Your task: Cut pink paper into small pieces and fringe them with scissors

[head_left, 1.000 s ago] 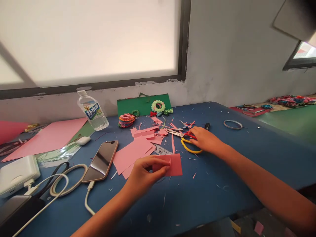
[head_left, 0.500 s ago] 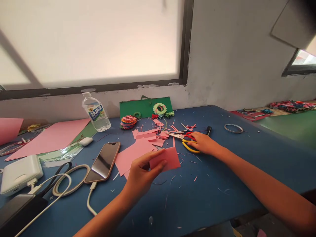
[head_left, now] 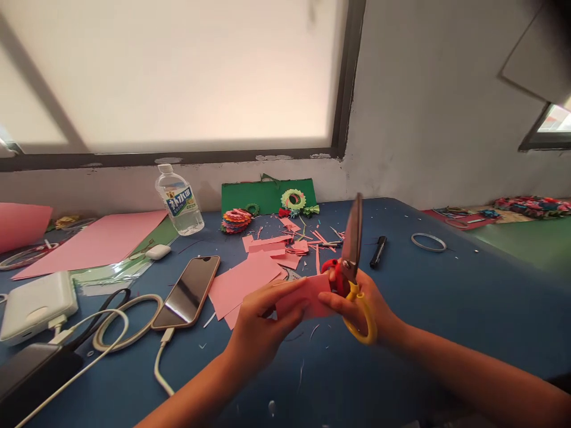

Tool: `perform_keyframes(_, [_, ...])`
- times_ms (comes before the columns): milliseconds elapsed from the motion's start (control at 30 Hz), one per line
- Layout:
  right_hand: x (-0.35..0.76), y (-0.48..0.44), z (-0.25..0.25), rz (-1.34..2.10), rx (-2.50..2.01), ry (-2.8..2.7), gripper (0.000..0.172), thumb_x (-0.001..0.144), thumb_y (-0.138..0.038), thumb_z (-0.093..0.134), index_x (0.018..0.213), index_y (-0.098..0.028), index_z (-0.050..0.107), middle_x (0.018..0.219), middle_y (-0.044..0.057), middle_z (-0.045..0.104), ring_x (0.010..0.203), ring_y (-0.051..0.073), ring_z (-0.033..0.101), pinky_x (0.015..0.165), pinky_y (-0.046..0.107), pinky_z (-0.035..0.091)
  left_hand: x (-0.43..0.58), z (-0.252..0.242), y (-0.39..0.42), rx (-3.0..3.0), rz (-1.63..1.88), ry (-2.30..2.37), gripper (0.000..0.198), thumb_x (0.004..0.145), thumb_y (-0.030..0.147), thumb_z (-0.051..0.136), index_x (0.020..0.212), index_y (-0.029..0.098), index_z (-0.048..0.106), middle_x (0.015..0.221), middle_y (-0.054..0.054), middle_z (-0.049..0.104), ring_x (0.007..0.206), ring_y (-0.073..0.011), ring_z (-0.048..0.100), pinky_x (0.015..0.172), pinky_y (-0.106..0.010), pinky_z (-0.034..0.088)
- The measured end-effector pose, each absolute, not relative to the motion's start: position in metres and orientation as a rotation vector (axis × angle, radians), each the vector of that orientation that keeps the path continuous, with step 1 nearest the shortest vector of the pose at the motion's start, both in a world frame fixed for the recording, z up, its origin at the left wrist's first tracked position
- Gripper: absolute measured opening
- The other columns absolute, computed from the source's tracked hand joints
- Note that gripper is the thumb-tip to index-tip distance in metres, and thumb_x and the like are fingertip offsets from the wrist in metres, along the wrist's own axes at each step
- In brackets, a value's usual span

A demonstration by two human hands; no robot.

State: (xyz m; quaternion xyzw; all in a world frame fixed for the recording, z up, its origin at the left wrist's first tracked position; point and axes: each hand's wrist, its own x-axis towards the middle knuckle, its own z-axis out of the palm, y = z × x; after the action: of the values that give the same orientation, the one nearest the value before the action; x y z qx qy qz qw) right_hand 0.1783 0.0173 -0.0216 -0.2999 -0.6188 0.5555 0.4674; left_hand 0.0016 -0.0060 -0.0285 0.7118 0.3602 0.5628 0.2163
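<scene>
Paper (head_left: 314,290) is held in our left grip (head_left: 261,324), scissors (head_left: 350,267) in our right grip (head_left: 378,306); beyond the phone (head_left: 187,292), scraps (head_left: 267,242) and a bottle (head_left: 180,205) reading 补水.

Right hand (head_left: 379,304) holds scissors (head_left: 350,261), blades up.

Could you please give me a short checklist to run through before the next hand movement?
1. Pink paper secured: ok; the left hand pinches it.
2. Scissors in hand: ok; the right hand has them, blades pointing up.
3. Paper edges lined up: cannot tell; fingers cover part of it.
4. Surface free of offcuts: not ok; pink scraps lie beyond the hands.
5. Black pen clear of the hands: ok; it lies on the table, apart from them.
6. Bottle capped: ok; its white cap is on.
</scene>
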Motion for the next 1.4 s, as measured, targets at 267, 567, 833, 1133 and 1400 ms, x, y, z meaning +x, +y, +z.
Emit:
perform_keyframes(267, [0.177, 0.016, -0.025, 1.287, -0.820, -1.494, 0.033, 0.066, -0.037, 0.067, 0.081, -0.021, 0.042, 0.068, -0.006, 0.041, 0.057, 0.007, 0.038, 0.053, 0.020, 0.035, 0.005, -0.030, -0.007, 1.993, 1.573, 1.068, 0.028, 0.070, 0.016, 0.065, 0.097, 0.023, 0.065, 0.089, -0.003, 0.069, 0.080, -0.0147, 0.062, 0.069, -0.024, 0.052])
perform_keyframes(567, [0.180, 0.016, -0.026, 1.531, -0.727, -1.542, 0.040, 0.068, -0.050, 0.062, 0.085, -0.020, 0.040, 0.068, -0.006, 0.037, 0.052, 0.005, 0.032, 0.048, 0.019, 0.030, 0.002, -0.028, -0.006, 2.049, 1.632, 1.109, 0.029, 0.071, 0.015, 0.063, 0.098, 0.025, 0.065, 0.091, -0.003, 0.068, 0.082, -0.0165, 0.062, 0.069, -0.027, 0.052])
perform_keyframes(833, [0.178, 0.017, -0.034, 1.495, -0.700, -1.657, 0.044, 0.068, -0.056, 0.058, 0.086, -0.021, 0.038, 0.071, -0.004, 0.038, 0.058, 0.007, 0.034, 0.053, 0.021, 0.032, 0.000, -0.026, -0.006, 2.119, 1.728, 1.024, 0.032, 0.069, 0.008, 0.064, 0.096, 0.026, 0.064, 0.091, -0.001, 0.068, 0.082, -0.0143, 0.062, 0.072, -0.025, 0.052])
perform_keyframes(1133, [0.187, 0.028, -0.051, 1.381, -0.828, -1.794, 0.069, 0.057, -0.077, 0.047, 0.098, -0.021, 0.040, 0.081, 0.000, 0.040, 0.066, 0.011, 0.038, 0.060, 0.025, 0.038, -0.003, -0.014, -0.008, 1.751, 1.909, 1.160, 0.024, 0.068, 0.015, 0.066, 0.090, 0.025, 0.067, 0.088, 0.001, 0.069, 0.080, -0.0147, 0.063, 0.069, -0.024, 0.056])
perform_keyframes(1400, [0.185, 0.022, -0.054, 1.310, -0.907, -2.075, 0.075, 0.054, -0.077, 0.047, 0.102, -0.020, 0.041, 0.087, 0.003, 0.045, 0.079, 0.017, 0.042, 0.072, 0.032, 0.041, -0.003, 0.001, -0.011, 1.267, 2.058, 1.182, 0.028, 0.063, 0.022, 0.071, 0.090, 0.020, 0.067, 0.078, 0.003, 0.065, 0.054, -0.0088, 0.062, 0.046, -0.019, 0.057])
